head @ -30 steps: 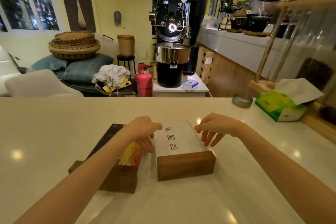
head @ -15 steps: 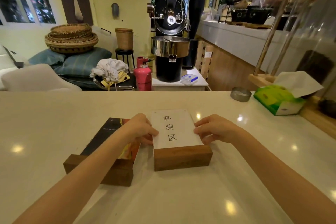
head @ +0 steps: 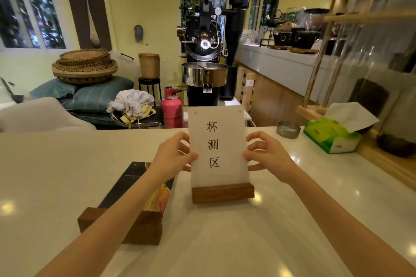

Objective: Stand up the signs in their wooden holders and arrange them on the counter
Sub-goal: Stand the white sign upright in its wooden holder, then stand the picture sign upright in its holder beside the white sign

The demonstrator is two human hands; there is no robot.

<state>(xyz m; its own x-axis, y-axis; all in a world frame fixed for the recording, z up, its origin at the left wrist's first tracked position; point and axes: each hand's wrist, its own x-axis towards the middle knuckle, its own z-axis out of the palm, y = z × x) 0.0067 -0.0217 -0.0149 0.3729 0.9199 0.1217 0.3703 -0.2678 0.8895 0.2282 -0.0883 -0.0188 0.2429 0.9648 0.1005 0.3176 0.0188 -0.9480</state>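
Note:
A white sign [head: 217,146] with black characters stands upright in its brown wooden holder [head: 222,193] on the pale counter [head: 67,164]. My left hand [head: 173,155] pinches the sign's left edge and my right hand [head: 267,155] pinches its right edge. To the left, a second sign [head: 135,182], dark with a yellow and orange picture, lies flat on the counter in its own wooden holder [head: 144,229]. My left forearm crosses over part of it.
A green tissue box [head: 331,137] and a small metal dish [head: 288,129] sit at the counter's far right. A wooden rack [head: 315,110] and a glass panel stand along the right edge. A coffee roaster [head: 204,56] and a pink gas cylinder [head: 172,108] stand beyond the counter.
The white sign lay flat on the counter with both hands beside it. Both hands took its edges and tipped it up, so it now stands upright on its holder.

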